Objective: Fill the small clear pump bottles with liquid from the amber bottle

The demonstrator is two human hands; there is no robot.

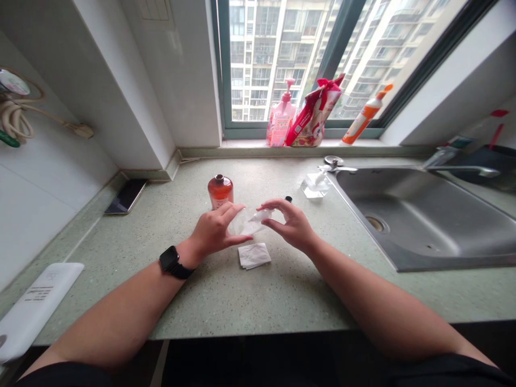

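My left hand (215,228) is curved round a clear, see-through piece (241,220), thumb below and fingers above; its exact kind is hard to make out. Opposite it, my right hand (292,223) has thumb and fingers bent round a crumpled white tissue (261,216) that meets the clear piece. A folded white tissue (254,255) lies on the counter just below. Behind my left hand stands an amber bottle (220,188) with an uncapped neck, its lower part hidden. A small black cap (288,199) shows behind my right hand.
A clear pump bottle (316,185) stands beside the steel sink (427,215). A dark phone (126,197) and a long white device (36,306) lie left. On the windowsill are a pink pump bottle (280,121), a red bag (316,113) and an orange-white bottle (365,117).
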